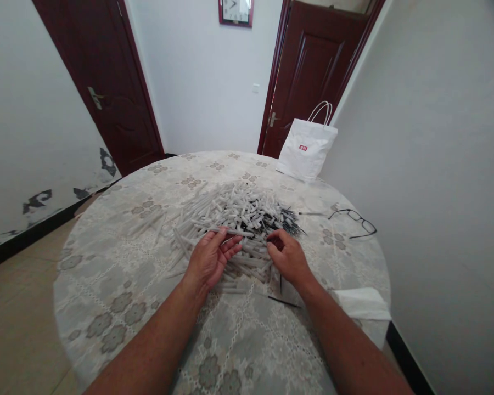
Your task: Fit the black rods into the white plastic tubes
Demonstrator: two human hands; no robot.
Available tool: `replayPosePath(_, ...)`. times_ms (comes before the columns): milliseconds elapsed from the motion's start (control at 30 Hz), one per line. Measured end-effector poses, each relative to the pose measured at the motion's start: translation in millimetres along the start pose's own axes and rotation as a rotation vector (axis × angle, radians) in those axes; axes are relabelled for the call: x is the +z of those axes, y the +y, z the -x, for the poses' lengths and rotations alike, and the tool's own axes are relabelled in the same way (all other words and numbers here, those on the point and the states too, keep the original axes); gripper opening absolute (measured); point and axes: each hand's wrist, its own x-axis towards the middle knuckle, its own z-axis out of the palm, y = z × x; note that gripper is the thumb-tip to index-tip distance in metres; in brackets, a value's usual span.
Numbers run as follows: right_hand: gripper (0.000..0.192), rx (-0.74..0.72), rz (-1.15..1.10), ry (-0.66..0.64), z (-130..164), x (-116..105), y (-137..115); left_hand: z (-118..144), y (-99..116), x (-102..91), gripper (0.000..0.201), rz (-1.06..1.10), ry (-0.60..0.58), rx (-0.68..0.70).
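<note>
White walls [206, 77], dark doors [115, 82], tiled floor [12, 307].

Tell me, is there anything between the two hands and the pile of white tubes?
Nothing visible does. The left hand holds one white tube at the pile of white tubes, and the right hand rests on its near edge.

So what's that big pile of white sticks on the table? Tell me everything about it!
The pile of white tubes looks like many thin, pale plastic pen barrels, heaped loosely and pointing every way on the round table with its flowered cloth. Thin black sticks, perhaps refills, are mixed in at its right edge. Some tubes have spread flat toward the left. The left hand holds one tube at the near edge, and the right hand rests curled on the pile.
</note>
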Motion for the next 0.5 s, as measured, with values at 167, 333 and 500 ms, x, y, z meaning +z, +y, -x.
replayPosePath(167, 0.027, 0.143, -0.485, -0.009, 0, 2, -5, 0, -3, -2.2, 0.015, -0.039, -0.030, -0.015)
replayPosePath(333, 0.026, 0.185, -0.732, -0.017, 2, 7, -10, -1, -5, -2.7, 0.017, -0.041, -0.041, 0.008)
replayPosePath(500, 0.022, 0.181, -0.704, -0.011, 3, 12, -8, 0, -4, -0.8, 0.015, -0.015, -0.039, 0.010)
